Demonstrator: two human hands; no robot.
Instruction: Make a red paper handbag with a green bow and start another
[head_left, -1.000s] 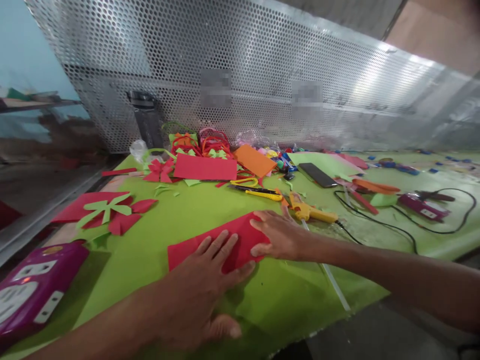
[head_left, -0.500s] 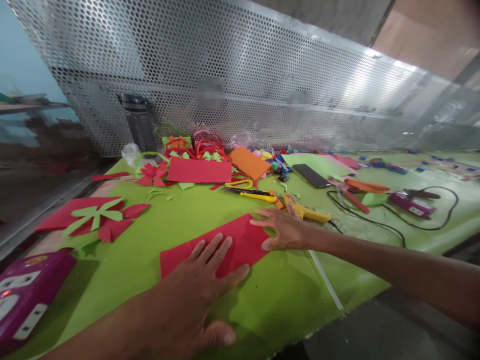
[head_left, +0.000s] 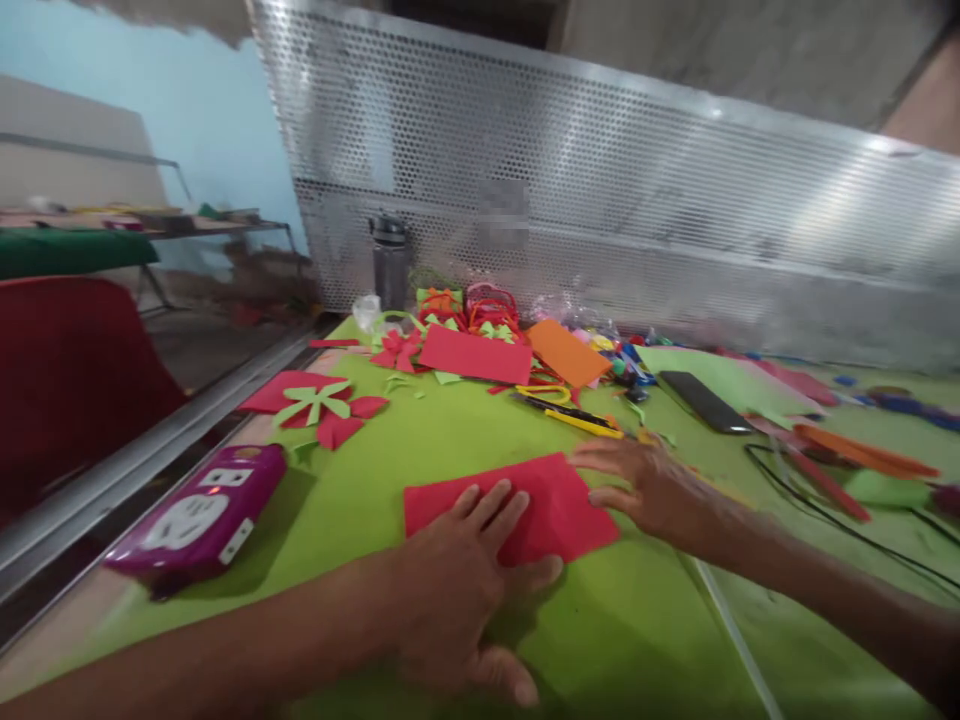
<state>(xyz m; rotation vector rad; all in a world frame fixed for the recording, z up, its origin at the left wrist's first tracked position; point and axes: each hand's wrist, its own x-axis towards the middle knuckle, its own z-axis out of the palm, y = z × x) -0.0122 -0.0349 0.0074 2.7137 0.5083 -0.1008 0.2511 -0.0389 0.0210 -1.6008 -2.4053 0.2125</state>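
Observation:
A red rectangular sheet (head_left: 555,500), felt or paper by its look, lies flat on the green table cover (head_left: 352,520). My left hand (head_left: 472,580) rests on its near left part with the fingers spread and the palm down. At the sheet's right edge, my right hand (head_left: 652,485) has its fingers apart, the tips touching or just over the edge. Beyond the sheet lie a black and yellow cutter knife (head_left: 570,410) and yellow-handled scissors (head_left: 544,393). Another red sheet (head_left: 476,355) and an orange sheet (head_left: 568,352) are farther back.
Red and light-green cut-out petals (head_left: 315,403) lie at the left, behind a purple power strip (head_left: 202,515). A dark phone (head_left: 703,400) is at the right, near a black cable (head_left: 810,520). A bottle (head_left: 390,262) stands before the perforated metal panel (head_left: 600,180).
The view has swung to the left, so everything sits farther right in the picture and more of the power strip shows. Both hands remain at the red sheet.

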